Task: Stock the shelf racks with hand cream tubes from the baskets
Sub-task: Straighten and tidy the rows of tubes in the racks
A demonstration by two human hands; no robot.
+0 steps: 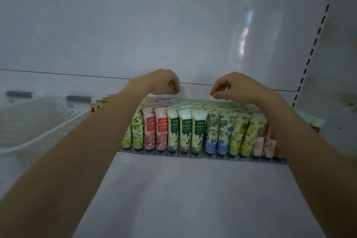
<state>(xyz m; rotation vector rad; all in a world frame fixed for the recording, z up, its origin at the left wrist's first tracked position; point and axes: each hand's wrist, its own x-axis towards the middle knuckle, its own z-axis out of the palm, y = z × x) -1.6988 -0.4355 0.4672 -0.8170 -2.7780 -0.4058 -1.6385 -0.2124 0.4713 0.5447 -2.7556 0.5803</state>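
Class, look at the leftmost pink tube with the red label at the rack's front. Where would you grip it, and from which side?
I'd pinch the flat crimped top of the pink tube from above, front and back. It stands cap-down in the rack, with neighbouring tubes tight against both sides.

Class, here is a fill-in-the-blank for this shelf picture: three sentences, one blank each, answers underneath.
1. The basket stands to the ____ of the rack.
2. In the front row, the tubes with green labels number ____.
3. All the tubes stand with their caps pointing ____.

Answers: left; three; down
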